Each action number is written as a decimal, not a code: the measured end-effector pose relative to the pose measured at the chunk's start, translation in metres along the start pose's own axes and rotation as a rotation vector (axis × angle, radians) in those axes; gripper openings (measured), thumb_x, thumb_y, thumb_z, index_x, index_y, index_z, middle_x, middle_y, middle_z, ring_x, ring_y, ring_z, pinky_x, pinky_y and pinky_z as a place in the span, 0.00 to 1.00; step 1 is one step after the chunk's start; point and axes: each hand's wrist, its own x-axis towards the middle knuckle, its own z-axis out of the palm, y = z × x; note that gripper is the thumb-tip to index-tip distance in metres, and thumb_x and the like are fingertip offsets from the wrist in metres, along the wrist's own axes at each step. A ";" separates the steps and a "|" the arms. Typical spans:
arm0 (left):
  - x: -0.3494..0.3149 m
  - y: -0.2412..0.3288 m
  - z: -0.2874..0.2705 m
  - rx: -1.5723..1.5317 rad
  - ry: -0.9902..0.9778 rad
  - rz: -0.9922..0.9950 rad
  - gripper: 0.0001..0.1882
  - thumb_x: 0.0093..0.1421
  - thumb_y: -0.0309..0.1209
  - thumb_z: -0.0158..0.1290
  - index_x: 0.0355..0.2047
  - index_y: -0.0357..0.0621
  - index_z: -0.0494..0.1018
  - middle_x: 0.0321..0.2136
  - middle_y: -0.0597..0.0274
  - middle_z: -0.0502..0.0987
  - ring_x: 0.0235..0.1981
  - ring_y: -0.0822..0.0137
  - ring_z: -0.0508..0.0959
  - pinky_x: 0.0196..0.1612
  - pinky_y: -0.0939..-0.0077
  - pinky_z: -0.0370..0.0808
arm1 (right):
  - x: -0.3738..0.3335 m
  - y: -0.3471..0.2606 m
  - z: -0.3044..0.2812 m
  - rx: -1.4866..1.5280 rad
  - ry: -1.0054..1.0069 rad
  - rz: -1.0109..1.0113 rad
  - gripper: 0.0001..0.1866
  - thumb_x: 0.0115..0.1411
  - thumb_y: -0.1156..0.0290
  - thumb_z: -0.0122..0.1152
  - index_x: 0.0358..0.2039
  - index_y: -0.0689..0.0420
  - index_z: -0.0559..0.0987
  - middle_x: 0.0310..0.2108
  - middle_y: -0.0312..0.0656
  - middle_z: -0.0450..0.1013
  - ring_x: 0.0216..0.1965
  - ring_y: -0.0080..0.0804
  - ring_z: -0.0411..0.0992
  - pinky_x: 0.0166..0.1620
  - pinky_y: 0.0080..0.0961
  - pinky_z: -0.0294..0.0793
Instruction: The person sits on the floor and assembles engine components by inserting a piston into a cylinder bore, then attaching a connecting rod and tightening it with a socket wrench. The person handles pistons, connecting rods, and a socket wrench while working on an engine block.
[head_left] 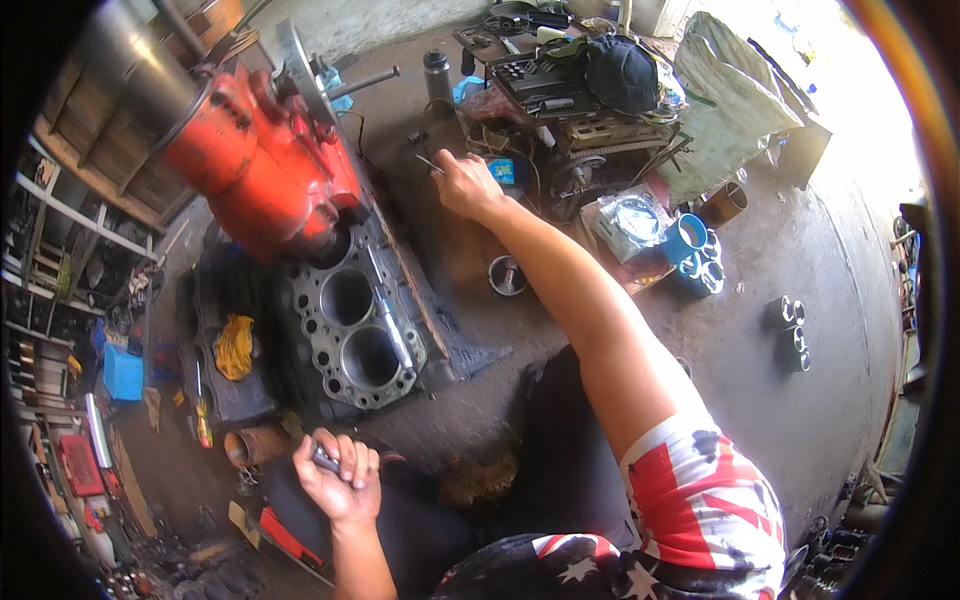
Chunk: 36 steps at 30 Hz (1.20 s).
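Low before the knees, the left hand (pixel 340 470) is curled up, its fingers closed round a short metal piece (pixel 326 458); they cover most of it, so its exact kind is hard to tell. Farther out, to the right of the engine block (pixel 335 335), the right hand (pixel 468 185) is at the end of an outstretched arm, gripping a thin metal rod (pixel 429 163) whose tip points up and to the left. Round bores open in the block's top face, and a long silver tool (pixel 392 317) lies along its right side. A red machine (pixel 270 160) rises over the block's far end. Left of the block is a yellow cloth (pixel 235 347); to its right sits a round metal part (pixel 507 275), nearer the body than the right hand.
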 end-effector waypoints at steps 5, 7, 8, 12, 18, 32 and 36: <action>0.006 -0.006 0.001 0.081 0.029 -0.010 0.23 0.69 0.46 0.36 0.20 0.48 0.64 0.07 0.67 0.57 0.07 0.71 0.54 0.18 0.75 0.55 | 0.004 0.028 0.021 0.034 -0.064 0.163 0.12 0.64 0.64 0.53 0.43 0.58 0.68 0.28 0.62 0.76 0.36 0.64 0.75 0.42 0.57 0.71; 0.008 -0.008 0.001 0.097 0.029 -0.017 0.23 0.69 0.47 0.36 0.20 0.48 0.63 0.07 0.67 0.57 0.07 0.71 0.54 0.17 0.75 0.55 | 0.002 0.034 0.027 0.000 -0.110 0.167 0.12 0.64 0.64 0.53 0.43 0.58 0.68 0.29 0.62 0.76 0.35 0.64 0.75 0.42 0.57 0.71; 0.009 -0.010 0.000 0.116 0.040 -0.012 0.23 0.69 0.47 0.36 0.20 0.48 0.63 0.07 0.67 0.57 0.07 0.71 0.54 0.17 0.75 0.54 | 0.002 0.037 0.030 0.014 -0.109 0.180 0.12 0.64 0.64 0.52 0.43 0.58 0.68 0.28 0.63 0.76 0.36 0.64 0.75 0.42 0.56 0.71; 0.014 -0.014 0.001 0.154 0.005 -0.020 0.23 0.70 0.46 0.37 0.21 0.47 0.64 0.08 0.67 0.57 0.07 0.72 0.54 0.16 0.75 0.55 | 0.003 0.042 0.037 0.009 -0.103 0.207 0.13 0.64 0.64 0.52 0.43 0.59 0.68 0.29 0.63 0.76 0.36 0.63 0.75 0.43 0.55 0.71; 0.017 -0.018 0.005 0.194 0.022 -0.031 0.23 0.70 0.46 0.36 0.21 0.48 0.64 0.08 0.67 0.57 0.07 0.72 0.54 0.16 0.75 0.55 | -0.001 0.050 0.039 -0.013 -0.160 0.284 0.13 0.64 0.64 0.52 0.43 0.60 0.68 0.29 0.61 0.76 0.37 0.63 0.75 0.42 0.55 0.72; 0.013 -0.021 0.004 0.222 0.020 -0.028 0.23 0.70 0.46 0.37 0.20 0.47 0.64 0.08 0.67 0.57 0.07 0.72 0.53 0.16 0.75 0.53 | -0.010 0.012 0.036 -0.024 -0.306 0.142 0.12 0.65 0.64 0.48 0.44 0.57 0.68 0.31 0.57 0.78 0.37 0.59 0.76 0.47 0.52 0.68; 0.010 -0.023 0.002 0.259 0.041 -0.033 0.23 0.70 0.46 0.37 0.21 0.48 0.64 0.08 0.67 0.57 0.07 0.72 0.54 0.16 0.76 0.53 | -0.014 0.002 0.033 -0.037 -0.362 0.170 0.12 0.65 0.65 0.49 0.44 0.58 0.71 0.34 0.54 0.79 0.41 0.54 0.77 0.50 0.48 0.68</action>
